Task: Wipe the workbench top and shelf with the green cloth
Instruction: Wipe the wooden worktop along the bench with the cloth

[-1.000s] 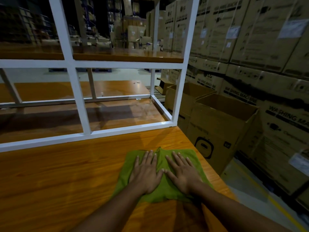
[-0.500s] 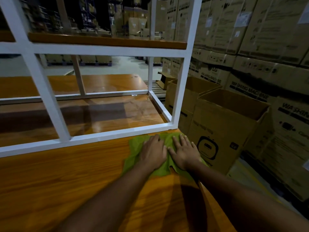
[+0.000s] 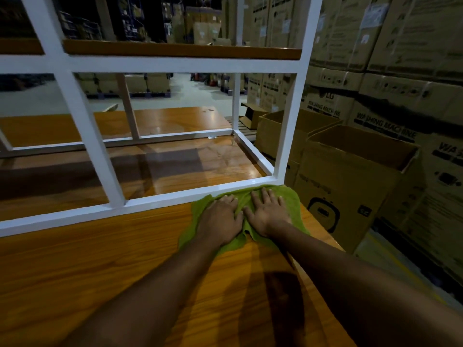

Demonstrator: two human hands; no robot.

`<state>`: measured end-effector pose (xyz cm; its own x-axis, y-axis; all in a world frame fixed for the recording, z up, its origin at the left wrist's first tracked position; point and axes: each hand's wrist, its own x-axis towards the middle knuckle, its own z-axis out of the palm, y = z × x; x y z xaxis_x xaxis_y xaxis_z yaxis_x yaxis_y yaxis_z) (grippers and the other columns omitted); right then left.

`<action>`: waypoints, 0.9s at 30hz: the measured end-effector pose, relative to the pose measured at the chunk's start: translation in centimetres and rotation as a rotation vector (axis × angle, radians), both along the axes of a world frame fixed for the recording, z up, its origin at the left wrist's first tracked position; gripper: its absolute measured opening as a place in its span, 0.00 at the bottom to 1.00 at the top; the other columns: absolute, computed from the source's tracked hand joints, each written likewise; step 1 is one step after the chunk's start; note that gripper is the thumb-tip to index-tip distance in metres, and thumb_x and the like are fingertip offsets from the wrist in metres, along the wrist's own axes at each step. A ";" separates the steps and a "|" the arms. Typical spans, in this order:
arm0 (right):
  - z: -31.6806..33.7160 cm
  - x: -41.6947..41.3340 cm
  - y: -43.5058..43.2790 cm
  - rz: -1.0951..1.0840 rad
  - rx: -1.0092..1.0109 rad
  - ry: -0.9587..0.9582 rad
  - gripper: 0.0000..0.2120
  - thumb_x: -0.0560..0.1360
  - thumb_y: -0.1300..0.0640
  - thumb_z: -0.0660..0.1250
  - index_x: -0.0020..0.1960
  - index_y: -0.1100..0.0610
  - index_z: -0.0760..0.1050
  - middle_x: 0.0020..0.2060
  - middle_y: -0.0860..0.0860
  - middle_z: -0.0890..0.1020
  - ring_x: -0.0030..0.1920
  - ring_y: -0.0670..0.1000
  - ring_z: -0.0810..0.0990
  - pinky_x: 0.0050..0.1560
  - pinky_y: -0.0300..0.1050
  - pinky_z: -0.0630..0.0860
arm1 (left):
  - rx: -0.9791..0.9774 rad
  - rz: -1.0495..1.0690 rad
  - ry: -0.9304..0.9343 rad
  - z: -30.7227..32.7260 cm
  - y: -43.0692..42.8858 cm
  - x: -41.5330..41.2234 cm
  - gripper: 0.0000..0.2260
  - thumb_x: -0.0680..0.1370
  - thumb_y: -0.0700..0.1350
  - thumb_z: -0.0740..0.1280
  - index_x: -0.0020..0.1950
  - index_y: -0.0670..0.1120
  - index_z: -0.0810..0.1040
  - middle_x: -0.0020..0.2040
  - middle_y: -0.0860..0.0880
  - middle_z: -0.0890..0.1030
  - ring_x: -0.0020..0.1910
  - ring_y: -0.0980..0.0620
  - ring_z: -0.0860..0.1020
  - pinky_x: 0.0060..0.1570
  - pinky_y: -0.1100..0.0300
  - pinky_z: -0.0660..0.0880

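Observation:
The green cloth lies flat on the wooden workbench top, at its far right corner against the white frame's bottom rail. My left hand and my right hand press palm-down on the cloth side by side, thumbs almost touching, fingertips close to the rail. The cloth bunches a little between the hands. The wooden shelf sits higher up in the frame.
The white frame's corner post rises just behind the cloth. Open cardboard boxes stand right beside the bench's right edge, with stacked washing-machine cartons behind them. A second wooden surface lies beyond the frame.
Both hands have slid the cloth away from me and to the right, from the middle of the bench up to the white rail at the corner post.

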<state>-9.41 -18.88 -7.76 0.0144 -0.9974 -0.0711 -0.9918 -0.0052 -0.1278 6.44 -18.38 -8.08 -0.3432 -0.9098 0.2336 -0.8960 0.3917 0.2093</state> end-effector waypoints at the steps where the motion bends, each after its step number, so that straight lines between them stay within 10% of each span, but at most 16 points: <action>1: 0.0 0.8 0.3 0.006 -0.003 0.002 0.35 0.83 0.35 0.43 0.84 0.50 0.45 0.83 0.56 0.45 0.83 0.57 0.42 0.81 0.60 0.40 | -0.002 0.014 -0.025 -0.1 0.3 0.7 0.26 0.82 0.56 0.53 0.77 0.45 0.66 0.77 0.48 0.66 0.76 0.50 0.62 0.75 0.54 0.58; 14: 0.2 10.1 3.0 0.214 0.040 0.041 0.31 0.85 0.40 0.42 0.84 0.50 0.42 0.83 0.55 0.41 0.83 0.55 0.39 0.81 0.60 0.39 | 0.125 0.269 -0.118 -0.1 4.4 8.5 0.28 0.83 0.58 0.47 0.81 0.48 0.53 0.81 0.48 0.52 0.80 0.50 0.50 0.77 0.51 0.47; 27: 0.5 -4.5 1.8 0.163 0.008 0.030 0.28 0.86 0.43 0.41 0.84 0.50 0.45 0.83 0.53 0.44 0.83 0.53 0.41 0.81 0.57 0.41 | 0.212 0.184 -0.113 0.6 2.1 -6.8 0.28 0.83 0.55 0.45 0.81 0.43 0.50 0.81 0.45 0.48 0.80 0.46 0.46 0.77 0.43 0.45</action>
<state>-13.92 -17.10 -7.30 0.1735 -0.9814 -0.0820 -0.9813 -0.1652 -0.0985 -0.39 -16.26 -7.48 -0.1814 -0.9834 0.0019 -0.9700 0.1792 0.1642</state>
